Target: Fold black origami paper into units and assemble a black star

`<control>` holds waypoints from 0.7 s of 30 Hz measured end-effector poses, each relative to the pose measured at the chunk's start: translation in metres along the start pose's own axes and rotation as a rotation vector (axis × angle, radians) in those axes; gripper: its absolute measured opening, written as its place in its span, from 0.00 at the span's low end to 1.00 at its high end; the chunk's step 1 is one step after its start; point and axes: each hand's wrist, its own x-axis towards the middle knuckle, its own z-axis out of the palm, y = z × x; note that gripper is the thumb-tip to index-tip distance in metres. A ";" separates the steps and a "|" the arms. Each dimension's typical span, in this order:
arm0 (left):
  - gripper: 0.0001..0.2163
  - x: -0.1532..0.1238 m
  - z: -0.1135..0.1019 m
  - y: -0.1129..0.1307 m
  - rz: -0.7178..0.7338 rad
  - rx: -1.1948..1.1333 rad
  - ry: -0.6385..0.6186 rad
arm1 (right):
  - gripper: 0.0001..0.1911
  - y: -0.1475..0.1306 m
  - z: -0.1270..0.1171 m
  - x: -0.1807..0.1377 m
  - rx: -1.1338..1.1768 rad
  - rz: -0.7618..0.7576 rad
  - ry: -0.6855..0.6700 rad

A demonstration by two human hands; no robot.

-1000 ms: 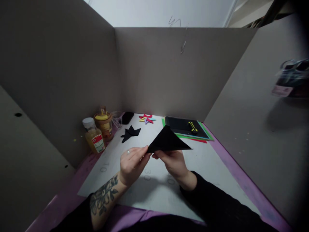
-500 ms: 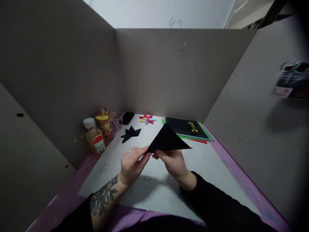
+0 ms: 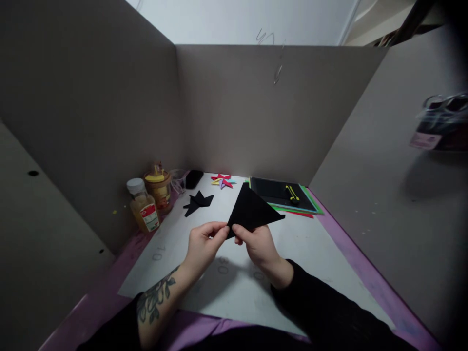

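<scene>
Between my hands, raised above the white sheet (image 3: 292, 273), is a folded piece of black paper (image 3: 252, 207), roughly triangular, with its tall point upward. My left hand (image 3: 206, 241) pinches its lower left corner between thumb and fingers. Close beside that, my right hand (image 3: 259, 246) grips the bottom edge, thumb in front and fingers behind. A folded black paper figure (image 3: 198, 202) with pointed ends lies on the sheet, beyond my left hand.
At the left wall stand a bottle with a white cap (image 3: 144, 207), a jar (image 3: 159, 187) and a clear cup (image 3: 178, 180). A black object (image 3: 194, 179) and a multicoloured paper star (image 3: 223, 181) lie at the back. Coloured sheets (image 3: 310, 204) with a yellow-black tool (image 3: 292, 194) lie right.
The black paper has turned a little, its right tip rising and shifting left, and its lower left corner now points down. Both thumbs have come closer together on that corner.
</scene>
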 end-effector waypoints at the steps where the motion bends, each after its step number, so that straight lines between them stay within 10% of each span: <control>1: 0.08 0.000 0.001 -0.001 -0.014 -0.008 -0.006 | 0.12 0.001 0.000 0.001 -0.009 0.004 0.006; 21: 0.05 0.003 -0.003 0.003 0.105 0.106 0.023 | 0.12 0.005 -0.002 -0.004 -0.356 -0.113 0.013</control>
